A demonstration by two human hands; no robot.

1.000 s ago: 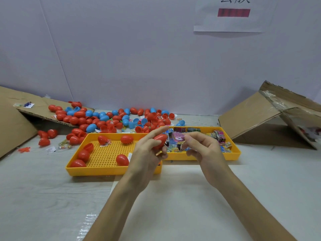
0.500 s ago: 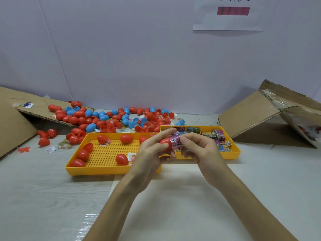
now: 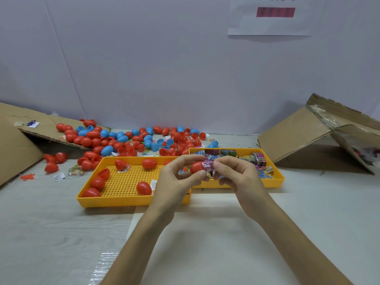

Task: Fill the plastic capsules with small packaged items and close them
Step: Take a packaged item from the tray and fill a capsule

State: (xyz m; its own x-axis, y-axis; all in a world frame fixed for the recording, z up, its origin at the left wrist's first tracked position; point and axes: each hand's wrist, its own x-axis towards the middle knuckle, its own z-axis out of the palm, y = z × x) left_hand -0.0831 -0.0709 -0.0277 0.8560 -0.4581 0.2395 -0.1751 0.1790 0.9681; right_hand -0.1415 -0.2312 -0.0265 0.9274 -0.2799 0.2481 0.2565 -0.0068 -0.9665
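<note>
My left hand pinches a red capsule half between thumb and fingers, above the seam of two yellow trays. My right hand pinches a small pink packaged item right at the capsule's open end. The left yellow tray has a perforated floor and holds several red capsules. The right yellow tray holds many small colourful packets.
A heap of red and blue capsules lies behind the trays against the white wall. Flattened cardboard leans at the left, and a cardboard box lies tipped at the right. Loose capsules and small packets lie left of the trays.
Both hands have drawn a little toward me and together. The pink packet has come up to the mouth of the red capsule half.
</note>
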